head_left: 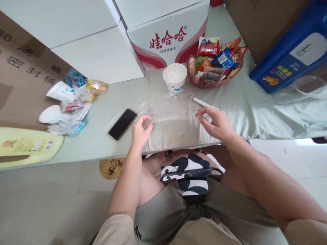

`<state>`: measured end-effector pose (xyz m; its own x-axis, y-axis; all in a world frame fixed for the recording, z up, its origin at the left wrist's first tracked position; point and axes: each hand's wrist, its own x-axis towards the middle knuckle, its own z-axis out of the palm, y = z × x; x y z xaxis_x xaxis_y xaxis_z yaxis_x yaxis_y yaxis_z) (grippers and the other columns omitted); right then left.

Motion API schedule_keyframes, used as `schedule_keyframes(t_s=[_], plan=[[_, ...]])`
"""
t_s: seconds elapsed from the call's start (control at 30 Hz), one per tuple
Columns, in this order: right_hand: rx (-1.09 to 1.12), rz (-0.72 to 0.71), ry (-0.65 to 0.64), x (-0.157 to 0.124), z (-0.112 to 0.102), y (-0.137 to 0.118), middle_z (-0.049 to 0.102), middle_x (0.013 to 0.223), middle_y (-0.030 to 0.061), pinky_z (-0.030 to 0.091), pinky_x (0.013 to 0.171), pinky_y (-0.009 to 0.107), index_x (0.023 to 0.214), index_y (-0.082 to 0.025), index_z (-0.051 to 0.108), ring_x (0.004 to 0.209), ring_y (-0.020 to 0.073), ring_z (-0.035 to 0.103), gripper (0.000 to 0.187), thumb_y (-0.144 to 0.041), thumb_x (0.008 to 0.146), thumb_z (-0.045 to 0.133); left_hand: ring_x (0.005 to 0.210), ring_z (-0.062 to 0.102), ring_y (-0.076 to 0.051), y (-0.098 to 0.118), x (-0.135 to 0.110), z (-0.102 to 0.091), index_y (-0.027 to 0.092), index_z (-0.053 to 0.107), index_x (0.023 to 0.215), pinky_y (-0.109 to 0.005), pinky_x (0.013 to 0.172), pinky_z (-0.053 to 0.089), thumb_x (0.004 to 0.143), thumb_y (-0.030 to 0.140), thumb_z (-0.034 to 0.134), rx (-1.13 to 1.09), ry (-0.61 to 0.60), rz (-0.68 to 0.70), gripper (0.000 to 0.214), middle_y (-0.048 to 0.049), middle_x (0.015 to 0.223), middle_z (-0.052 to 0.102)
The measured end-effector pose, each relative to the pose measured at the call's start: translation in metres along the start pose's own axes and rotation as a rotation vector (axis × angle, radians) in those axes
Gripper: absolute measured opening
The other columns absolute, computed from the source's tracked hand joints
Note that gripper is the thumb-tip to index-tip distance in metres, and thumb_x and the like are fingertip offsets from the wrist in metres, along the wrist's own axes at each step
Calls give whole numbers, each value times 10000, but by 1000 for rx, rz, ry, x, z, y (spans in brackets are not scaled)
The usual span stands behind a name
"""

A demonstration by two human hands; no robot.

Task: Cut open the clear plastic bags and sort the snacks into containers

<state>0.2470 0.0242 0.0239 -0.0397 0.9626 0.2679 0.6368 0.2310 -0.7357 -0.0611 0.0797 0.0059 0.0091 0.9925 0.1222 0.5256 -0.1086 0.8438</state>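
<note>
A clear plastic bag (170, 110) lies flat on the cloth-covered table (245, 102) in front of me. My left hand (140, 131) pinches its left edge with closed fingers. On the bag's right edge, my right hand (216, 121) pinches the film between thumb and fingertips. Behind the bag stands a white paper cup (175, 77) with blue print. A white pen-like stick (201, 101) lies just beyond my right hand.
A black phone (123, 124) lies left of my left hand. A pink bowl of snack packets (214, 61) sits at the back. Cups and wrappers (67, 105) pile up at left, by a yellow bottle (28, 146). White cartons (166, 34) and a blue box (293, 51) border the table.
</note>
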Motion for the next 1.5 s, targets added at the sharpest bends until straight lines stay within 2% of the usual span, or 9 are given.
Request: schedule_keyframes(t_s=[0.13, 0.33, 0.43, 0.57, 0.8, 1.0, 1.17, 1.3, 1.5], plan=[[84, 40, 53, -2, -1, -2, 750, 870, 60, 542, 778, 389, 808, -247, 564, 819, 243, 707, 78, -268, 867, 518, 911, 692, -202, -9, 4, -3, 207, 700, 857, -348, 934, 525, 727, 218, 650, 60, 69, 3, 140, -33, 887, 740], [494, 197, 371, 3, 15, 11, 529, 599, -63, 536, 673, 346, 985, -282, 466, 591, 174, 627, 146, -427, 976, 455, 679, 652, -128, 4, 6, 3, 225, 585, 795, -271, 756, 552, 741, 356, 715, -502, 128, -183, 192, 22, 684, 630], [531, 148, 311, 2, 17, 12, 633, 740, -22, 555, 736, 371, 1123, -288, 448, 742, 192, 685, 304, -549, 967, 466, 603, 610, -97, 9, 9, 5, 231, 550, 816, -228, 662, 528, 752, 397, 737, -587, 141, -247, 258, 43, 649, 590], [445, 114, 130, -2, 20, 3, 696, 848, 9, 558, 724, 362, 1180, -273, 462, 836, 212, 712, 422, -508, 874, 631, 506, 558, -77, 7, 16, 9, 223, 546, 842, -179, 489, 398, 783, 406, 716, -522, 200, -308, 257, 51, 615, 588], [323, 359, 279, 10, 24, 7, 695, 887, -13, 462, 494, 281, 1157, -276, 497, 444, 106, 535, 289, -354, 885, 555, 460, 490, -93, -5, 22, 18, 203, 606, 781, -210, 482, 334, 814, 305, 632, -179, 196, -195, 111, 46, 538, 564], [-171, 315, 164, 17, 19, 27, 747, 1054, 95, 539, 774, 413, 1250, -235, 568, 831, 262, 690, 385, -286, 869, 538, 607, 606, -167, 3, 12, 15, 190, 648, 769, -274, 627, 416, 820, 276, 604, 274, 130, -188, 109, 17, 583, 585], [-472, 213, 94, 14, 24, 17, 608, 1356, 168, 545, 821, 470, 1408, -257, 559, 1071, 339, 656, 556, -218, 854, 545, 974, 694, -271, 12, 10, 17, 168, 637, 1243, -384, 879, 512, 826, 303, 686, 555, 104, -216, 441, -108, 1029, 722], [-528, 27, -59, 2, 25, 9, 476, 1522, 172, 451, 1041, 613, 1460, -279, 531, 1354, 415, 494, 708, -111, 773, 562, 1245, 611, -328, 5, 10, 22, 163, 569, 1380, -463, 1085, 465, 833, 225, 690, 564, 88, -70, 564, -190, 1318, 647], [-336, -197, -449, -27, 22, 2, 431, 1581, 133, 320, 1164, 681, 1456, -317, 521, 1495, 437, 339, 730, -193, 746, 633, 1165, 636, -328, -10, 16, 26, 204, 618, 1312, -511, 1073, 475, 806, 125, 686, 414, 4, 62, 517, -143, 1162, 718]])
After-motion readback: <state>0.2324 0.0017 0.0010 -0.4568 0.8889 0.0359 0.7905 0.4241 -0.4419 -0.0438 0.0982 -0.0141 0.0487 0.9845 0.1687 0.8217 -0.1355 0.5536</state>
